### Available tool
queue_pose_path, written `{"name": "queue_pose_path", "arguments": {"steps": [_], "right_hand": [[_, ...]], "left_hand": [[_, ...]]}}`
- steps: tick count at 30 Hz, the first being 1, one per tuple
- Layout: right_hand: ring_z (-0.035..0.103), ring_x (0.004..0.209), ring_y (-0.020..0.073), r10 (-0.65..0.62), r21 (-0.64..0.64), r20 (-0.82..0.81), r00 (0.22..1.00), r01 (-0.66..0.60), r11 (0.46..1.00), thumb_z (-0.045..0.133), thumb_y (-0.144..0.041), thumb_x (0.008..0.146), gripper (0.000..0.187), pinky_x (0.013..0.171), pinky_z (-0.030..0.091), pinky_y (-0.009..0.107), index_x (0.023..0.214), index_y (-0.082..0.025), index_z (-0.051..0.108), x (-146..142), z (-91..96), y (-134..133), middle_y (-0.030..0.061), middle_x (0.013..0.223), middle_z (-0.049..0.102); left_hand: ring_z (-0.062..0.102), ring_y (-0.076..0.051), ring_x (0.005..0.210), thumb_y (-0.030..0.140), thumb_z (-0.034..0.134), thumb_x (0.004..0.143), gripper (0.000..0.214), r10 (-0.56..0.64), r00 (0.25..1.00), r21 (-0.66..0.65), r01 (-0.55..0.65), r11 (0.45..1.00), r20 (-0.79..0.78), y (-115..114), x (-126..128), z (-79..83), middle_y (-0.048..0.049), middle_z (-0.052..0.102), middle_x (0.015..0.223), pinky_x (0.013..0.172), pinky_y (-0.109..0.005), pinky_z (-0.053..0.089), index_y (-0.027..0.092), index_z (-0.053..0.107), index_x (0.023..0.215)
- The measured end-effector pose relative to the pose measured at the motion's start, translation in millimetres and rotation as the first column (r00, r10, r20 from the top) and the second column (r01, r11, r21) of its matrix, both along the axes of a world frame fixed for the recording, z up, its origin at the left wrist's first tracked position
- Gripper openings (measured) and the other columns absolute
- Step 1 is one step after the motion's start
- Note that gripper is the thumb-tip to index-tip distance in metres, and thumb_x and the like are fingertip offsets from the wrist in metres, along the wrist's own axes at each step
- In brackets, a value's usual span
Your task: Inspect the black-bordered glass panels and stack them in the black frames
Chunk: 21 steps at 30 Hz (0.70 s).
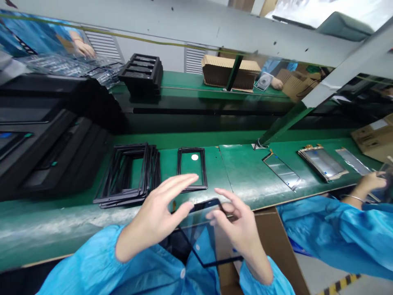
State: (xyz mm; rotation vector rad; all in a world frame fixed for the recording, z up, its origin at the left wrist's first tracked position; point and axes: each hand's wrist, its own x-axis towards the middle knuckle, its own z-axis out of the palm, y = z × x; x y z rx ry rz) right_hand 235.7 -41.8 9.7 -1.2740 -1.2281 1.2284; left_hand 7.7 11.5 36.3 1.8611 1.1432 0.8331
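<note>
My left hand (159, 211) and my right hand (236, 227) are in front of my chest, both in blue sleeves. Between them is a thin clear panel with a black border (199, 237). The left thumb pinches its upper left edge while the other left fingers are stretched out. My right hand's fingers curl onto the panel's upper right corner. Just beyond my hands, a single black frame (192, 169) lies on the green bench (245, 176), with a small white round spot inside it. A stack of several black frames (129, 176) lies to its left.
Black trays (46, 135) are piled at the left and a smaller stack of black trays (141, 73) stands on the far shelf. A co-worker's blue sleeve and hand (368, 184) are at the right, near glass panels (322, 163) and a film strip (282, 170). A cardboard box (270, 241) is below the bench.
</note>
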Motion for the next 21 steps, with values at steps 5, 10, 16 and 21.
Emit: {"name": "queue_pose_path", "arguments": {"steps": [5,10,16,21], "right_hand": [[0.082,0.073,0.0195,0.028,-0.026,-0.026,0.999,-0.028,0.999,0.080,-0.027,0.086,0.048,0.071,0.067,0.030,0.133,-0.027,0.074,0,2.3,11,0.0040,0.106,0.085],[0.084,0.093,0.0300,-0.177,-0.068,0.077,0.981,0.182,0.981,0.068,-0.057,0.097,0.039,0.086,0.067,0.040,0.099,-0.022,0.087,40,-12.7,12,0.0115,0.099,0.087],[0.081,0.061,0.0308,-0.319,-0.194,-0.198,0.927,0.282,0.940,0.082,-0.067,0.081,0.049,0.059,0.067,0.037,0.085,-0.019,0.084,39,-22.4,12,0.0094,0.066,0.081],[0.077,0.051,0.0284,-0.324,-0.206,-0.236,0.916,0.278,0.938,0.084,-0.067,0.078,0.050,0.051,0.064,0.034,0.073,-0.017,0.080,26,-15.6,16,0.0111,0.062,0.080]], "left_hand": [[0.082,-0.022,0.081,0.031,0.066,0.100,0.062,-0.236,0.967,-0.381,0.253,0.889,0.091,-1,5,10.3,-0.0035,0.087,0.105,0.073,-0.029,0.065,0.032,0.053,0.160],[0.081,-0.022,0.077,0.041,0.064,0.102,0.043,0.125,0.952,-0.547,0.051,0.835,0.280,-7,-3,-2.9,-0.0165,0.084,0.115,0.054,-0.024,0.059,0.019,0.061,0.138],[0.081,-0.025,0.070,0.051,0.072,0.096,0.051,0.296,0.896,-0.522,-0.087,0.849,0.332,-12,-11,-13.8,-0.0181,0.085,0.108,0.048,-0.027,0.058,0.017,0.059,0.133],[0.079,-0.024,0.066,0.052,0.078,0.092,0.051,0.418,0.850,-0.523,-0.209,0.826,0.320,-18,-10,-10.5,-0.0135,0.086,0.100,0.048,-0.028,0.057,0.018,0.061,0.126]]}}
